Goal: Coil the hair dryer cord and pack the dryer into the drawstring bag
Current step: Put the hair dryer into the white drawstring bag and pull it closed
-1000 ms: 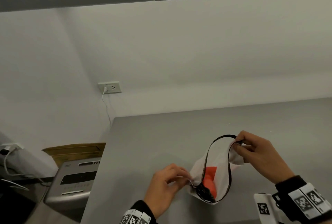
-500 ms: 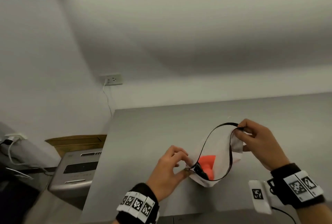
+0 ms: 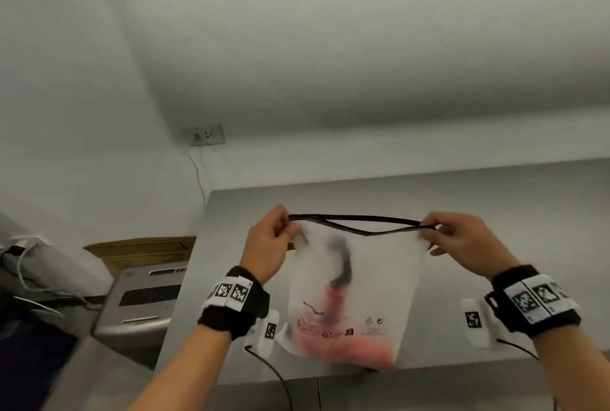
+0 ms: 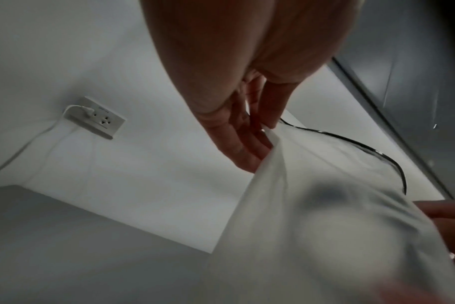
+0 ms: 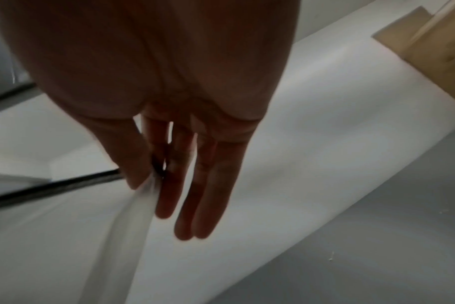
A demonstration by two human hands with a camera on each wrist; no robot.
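A translucent white bag (image 3: 379,282) with a black rim band (image 3: 356,224) hangs upright above the grey table (image 3: 515,199). Through its wall I see the orange-red hair dryer (image 3: 343,344) at the bottom and its dark cord (image 3: 343,262) above, both blurred. My left hand (image 3: 290,229) pinches the rim's left end; in the left wrist view the left hand (image 4: 262,131) holds the bag (image 4: 312,216) at its edge. My right hand (image 3: 432,229) pinches the right end; the right wrist view shows thumb and forefinger of the right hand (image 5: 153,176) on the bag (image 5: 78,226) and black band (image 5: 52,189).
A wall socket (image 3: 208,135) with a white cable plugged in sits left of the table's back corner. A grey machine (image 3: 145,301) and a cardboard box (image 3: 142,250) stand to the left, below table height. The near table edge (image 3: 429,374) runs under the bag.
The bag has been lifted off the table and now hangs upright. Both hands moved apart and pulled the rim out into a nearly straight line.
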